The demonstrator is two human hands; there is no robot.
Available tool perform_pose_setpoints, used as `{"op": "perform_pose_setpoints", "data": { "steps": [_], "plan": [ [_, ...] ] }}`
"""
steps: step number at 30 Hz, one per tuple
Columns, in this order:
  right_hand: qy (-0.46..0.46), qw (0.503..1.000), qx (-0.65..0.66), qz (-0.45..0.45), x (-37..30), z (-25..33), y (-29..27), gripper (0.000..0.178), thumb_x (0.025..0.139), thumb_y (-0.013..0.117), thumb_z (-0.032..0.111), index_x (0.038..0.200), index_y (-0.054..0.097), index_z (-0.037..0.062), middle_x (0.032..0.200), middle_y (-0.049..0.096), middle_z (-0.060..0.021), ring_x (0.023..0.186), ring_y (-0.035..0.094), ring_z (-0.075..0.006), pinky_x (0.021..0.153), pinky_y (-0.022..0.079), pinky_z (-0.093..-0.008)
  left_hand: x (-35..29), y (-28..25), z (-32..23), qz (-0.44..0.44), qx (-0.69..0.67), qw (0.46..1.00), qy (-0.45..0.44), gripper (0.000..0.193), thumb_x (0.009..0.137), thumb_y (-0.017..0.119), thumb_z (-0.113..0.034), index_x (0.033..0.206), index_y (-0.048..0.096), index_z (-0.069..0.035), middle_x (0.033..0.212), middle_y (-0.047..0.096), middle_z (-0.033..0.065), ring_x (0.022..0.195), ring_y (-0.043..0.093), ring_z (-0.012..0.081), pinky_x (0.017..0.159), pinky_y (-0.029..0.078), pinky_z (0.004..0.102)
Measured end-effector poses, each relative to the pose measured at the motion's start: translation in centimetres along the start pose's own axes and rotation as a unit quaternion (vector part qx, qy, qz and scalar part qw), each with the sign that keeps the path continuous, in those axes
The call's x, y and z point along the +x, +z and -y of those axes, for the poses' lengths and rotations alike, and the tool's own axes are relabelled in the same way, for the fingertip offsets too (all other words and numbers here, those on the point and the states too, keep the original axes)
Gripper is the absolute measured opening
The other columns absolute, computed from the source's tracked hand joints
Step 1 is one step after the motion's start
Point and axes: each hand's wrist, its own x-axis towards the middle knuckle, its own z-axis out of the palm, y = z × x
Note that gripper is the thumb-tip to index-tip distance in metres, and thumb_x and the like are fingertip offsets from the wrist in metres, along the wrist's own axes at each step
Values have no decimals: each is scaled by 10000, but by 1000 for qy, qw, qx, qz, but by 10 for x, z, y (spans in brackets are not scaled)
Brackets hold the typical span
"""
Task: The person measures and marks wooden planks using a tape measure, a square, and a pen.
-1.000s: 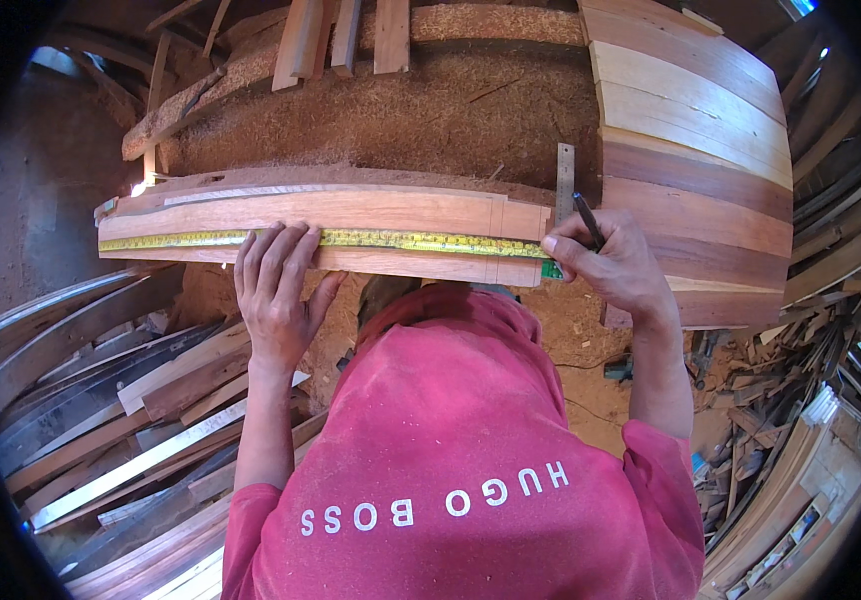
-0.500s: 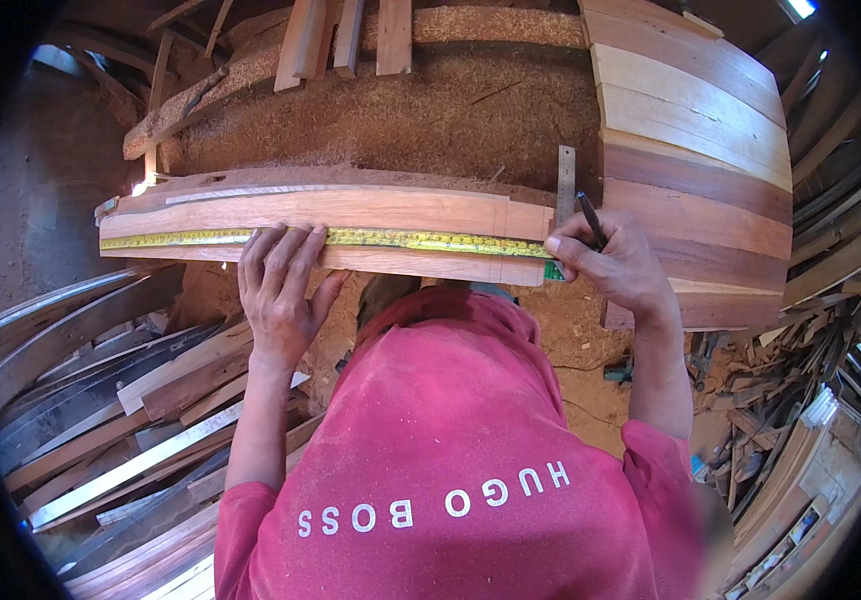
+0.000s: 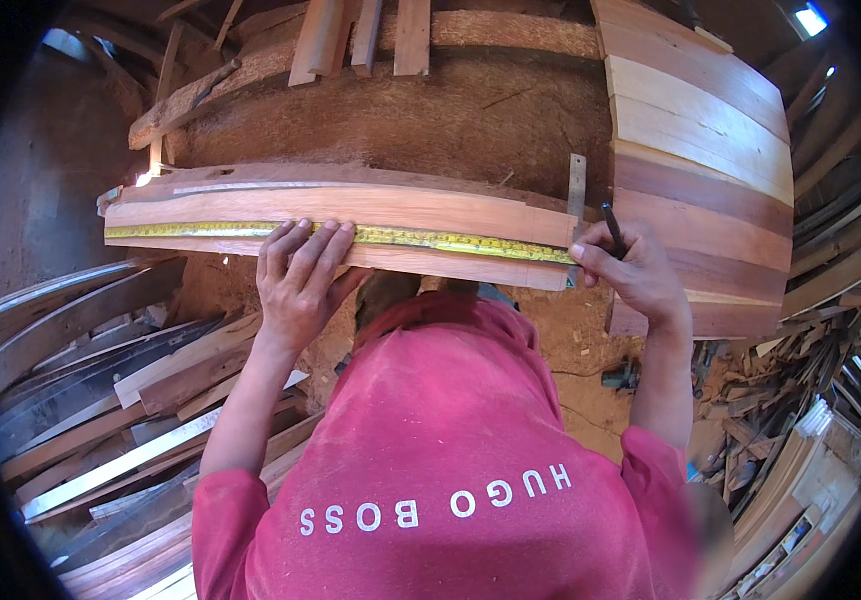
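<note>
A yellow tape measure [image 3: 406, 236] lies stretched lengthwise along a pale reddish wooden board [image 3: 191, 209]. My left hand [image 3: 303, 272] rests across the tape near the board's middle. Its fingers lie over the tape, pressed on the wood, with the thumb apart by the near edge. At the board's right end my right hand [image 3: 636, 268] is closed, thumb and forefinger at the end of the tape. A black pen [image 3: 612, 228] is held in the same hand and points up. A metal ruler or square [image 3: 578, 187] stands out past the board's far edge, beside the right hand.
Wide planks [image 3: 701, 190] lie side by side at the right. Sawdust covers the workbench [image 3: 381, 130] behind the board, with several short wood pieces [image 3: 413, 40] at its far side. Stacked timber strips [image 3: 141, 430] fill the left; scrap wood [image 3: 751, 410] lies at lower right.
My left hand has slid a little to the right along the tape. My right hand keeps its place at the board's right end. The whole view has shifted slightly.
</note>
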Motion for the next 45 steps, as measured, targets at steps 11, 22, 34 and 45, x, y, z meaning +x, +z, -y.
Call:
{"op": "perform_pose_setpoints", "data": {
  "steps": [11, 22, 34, 45],
  "plan": [
    [-12, 956, -192, -220, -23, 20, -21, 302, 963, 724, 267, 1152, 753, 33, 1000, 710, -17, 860, 592, -114, 792, 480, -286, -2, -12, 22, 56, 42, 993, 94, 580, 888, 761, -374, 1397, 642, -123, 1327, 636, 69, 1178, 608, 276, 1025, 501, 452],
    [-311, 683, 219, -623, -3, 192, 97, 609, 1101, 305, 422, 1200, 645, -73, 984, 612, -146, 792, 528, -220, 740, 475, -303, -1, -10, 41, 6, -15, 987, 161, 563, 916, 570, -266, 1374, 585, 62, 1252, 609, 141, 1121, 619, 297, 986, 542, 459],
    [-435, 848, 204, -226, 109, 281, 256, 575, 1111, 350, 421, 993, 669, -43, 1049, 574, -183, 782, 578, -237, 698, 509, -336, -5, 18, 31, -112, -2, 985, 133, 503, 961, 457, -304, 1217, 665, 75, 1183, 607, 180, 1100, 597, 333, 974, 517, 513],
    [-306, 942, 124, 58, 234, 298, 508, 172, 925, 639, 5, 1071, 680, -76, 1020, 701, -149, 822, 720, -200, 835, 612, -329, -12, 45, 56, -90, 65, 986, 128, 396, 993, 495, -265, 1222, 674, 3, 1268, 655, 168, 1114, 605, 321, 989, 516, 505]
  ]
}}
